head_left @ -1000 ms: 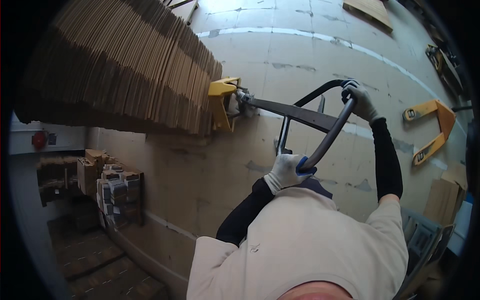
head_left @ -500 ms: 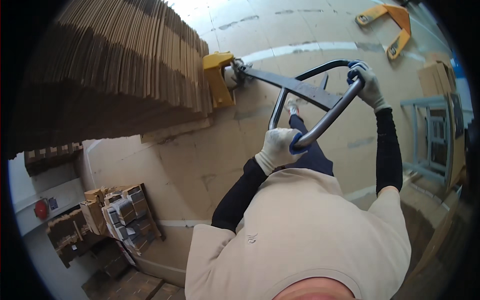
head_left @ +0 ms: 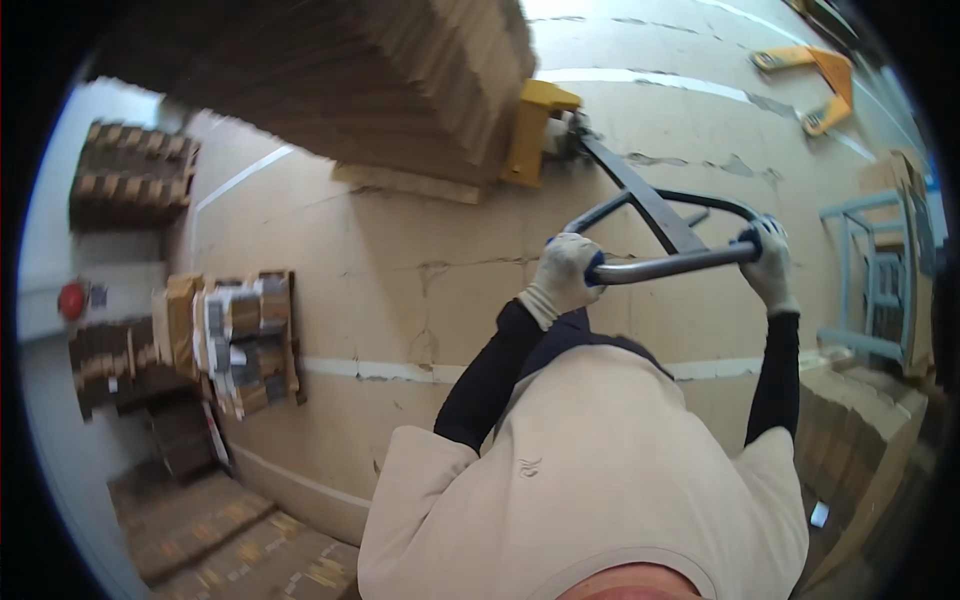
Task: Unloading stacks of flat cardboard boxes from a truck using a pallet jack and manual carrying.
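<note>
Both ends of the grey handle (head_left: 672, 264) are held; the left hand (head_left: 565, 275) wraps round one end, and the right hand (head_left: 768, 262) wraps round the other; the handle joins the yellow pallet jack (head_left: 525, 140), which stands on the floor (head_left: 480, 310) by the right end of a wooden pallet (head_left: 405, 184); a tall pile of cardboard (head_left: 410, 100) sits on that pallet; a hard tug or quick turn could make the pile lean and slide off.
</note>
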`<state>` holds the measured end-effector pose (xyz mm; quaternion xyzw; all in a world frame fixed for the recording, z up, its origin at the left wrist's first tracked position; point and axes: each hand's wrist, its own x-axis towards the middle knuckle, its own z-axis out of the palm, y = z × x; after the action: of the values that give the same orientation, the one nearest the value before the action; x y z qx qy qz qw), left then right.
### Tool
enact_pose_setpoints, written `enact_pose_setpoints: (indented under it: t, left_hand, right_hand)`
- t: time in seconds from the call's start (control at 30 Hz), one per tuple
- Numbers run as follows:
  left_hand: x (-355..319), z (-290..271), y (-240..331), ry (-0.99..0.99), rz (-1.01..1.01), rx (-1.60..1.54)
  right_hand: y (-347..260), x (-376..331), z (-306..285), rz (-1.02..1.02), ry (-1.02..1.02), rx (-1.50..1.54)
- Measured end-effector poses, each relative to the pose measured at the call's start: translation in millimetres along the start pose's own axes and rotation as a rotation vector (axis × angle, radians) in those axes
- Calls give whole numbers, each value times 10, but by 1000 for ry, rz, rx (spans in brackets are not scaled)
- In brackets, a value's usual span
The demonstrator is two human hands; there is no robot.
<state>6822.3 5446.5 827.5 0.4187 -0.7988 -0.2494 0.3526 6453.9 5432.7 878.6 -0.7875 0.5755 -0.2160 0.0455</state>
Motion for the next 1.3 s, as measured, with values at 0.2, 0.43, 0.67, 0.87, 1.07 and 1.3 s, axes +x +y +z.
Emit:
enact_pose_setpoints:
  t: [0.2, 0.43, 0.67, 0.87, 1.07, 1.3]
  left_hand:
    - [150, -422, 110, 28, -59, 34]
    - [439, -1305, 577, -97, -85, 115]
    - [-87, -1787, 998, -121, -98, 108]
    - [-271, -2315, 1138, 155, -85, -73]
    - [-619, -2849, 1287, 287, -133, -69]
    - [-813, -3946, 1965, -34, -149, 15]
  right_hand:
    - [-383, 204, -386, -6, -42, 33]
    - [-965, 462, -1293, 37, -145, -12]
    - [-1839, -187, -1627, 159, -139, -50]
    - [-2635, -158, -1962, 232, -142, -74]
    - [-3440, -219, -2262, 170, -254, -38]
    - [-4212, -401, -2920, 157, -275, 181]
